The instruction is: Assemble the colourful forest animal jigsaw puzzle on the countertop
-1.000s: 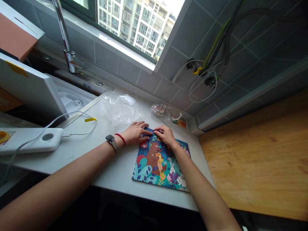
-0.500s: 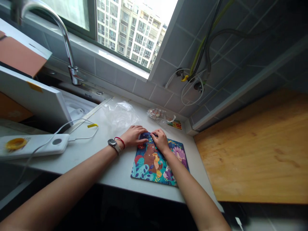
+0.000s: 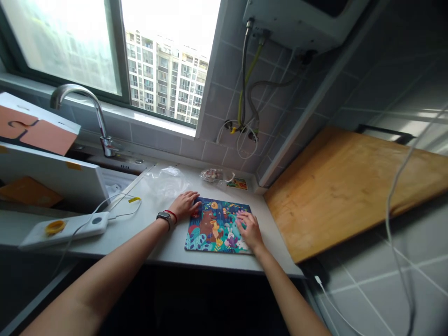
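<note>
One bare left hand point(image 3: 184, 205) rests at the far left corner of the flat, rectangular, multicoloured animal-print puzzle board point(image 3: 210, 229), one bare right hand point(image 3: 249, 228) on its right side; hands apart, no held piece visible. Board lies on the white countertop point(image 3: 129, 226); print looks mostly or fully assembled, covered spots can't be checked. Beyond board: clear plastic packet with multicoloured contents point(image 3: 211, 175), use unclear

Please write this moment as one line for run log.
left hand: on puzzle, upper-left corner | right hand: on puzzle, right side | clear plastic bag: behind left hand
</note>
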Demonstrator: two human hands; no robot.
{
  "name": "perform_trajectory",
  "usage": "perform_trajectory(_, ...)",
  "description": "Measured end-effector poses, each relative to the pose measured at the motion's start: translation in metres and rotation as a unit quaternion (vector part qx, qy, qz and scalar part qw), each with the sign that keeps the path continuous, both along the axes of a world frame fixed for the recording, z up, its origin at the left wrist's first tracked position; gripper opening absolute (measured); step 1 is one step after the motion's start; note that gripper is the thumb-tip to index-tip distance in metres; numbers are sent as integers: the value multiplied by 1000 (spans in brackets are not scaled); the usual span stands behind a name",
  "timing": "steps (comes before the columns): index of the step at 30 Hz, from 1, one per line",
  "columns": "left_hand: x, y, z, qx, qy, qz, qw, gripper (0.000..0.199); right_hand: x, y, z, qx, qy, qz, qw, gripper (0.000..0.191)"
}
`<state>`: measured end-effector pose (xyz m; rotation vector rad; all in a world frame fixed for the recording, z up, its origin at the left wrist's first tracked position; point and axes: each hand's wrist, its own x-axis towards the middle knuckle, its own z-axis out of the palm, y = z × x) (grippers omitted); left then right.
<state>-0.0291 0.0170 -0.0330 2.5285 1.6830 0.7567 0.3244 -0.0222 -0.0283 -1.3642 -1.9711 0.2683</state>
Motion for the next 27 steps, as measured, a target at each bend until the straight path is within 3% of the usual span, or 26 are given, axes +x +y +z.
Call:
perform_trajectory(4, 4, -8, 7, 11, 37, 22, 999, 45, 50, -14, -4, -4, 17, -64, 998, 33)
perform_trajectory(8, 12, -24, 28, 16, 104, -53, 993, 54, 71, -16, -11, -8, 42, -107, 993, 46)
perform_trajectory(13, 25, -51, 63, 1, 188, -205, 961, 58, 70, -11, -19, -15, 56, -121, 991, 52)
perform_trajectory(19, 34, -88, 105, 33, 250, -394, 884, 65, 70, -12, -16, -27, 50, -131, 990, 53)
perform_trajectory(23, 35, -107, 117, -5, 264, -454, 851, 85, 67, -15, -10, -35, 30, -142, 989, 51)
perform_trajectory(27, 33, -115, 116, -76, 250, -455, 851, 82, 63, -16, -8, -52, 3, -146, 988, 49)
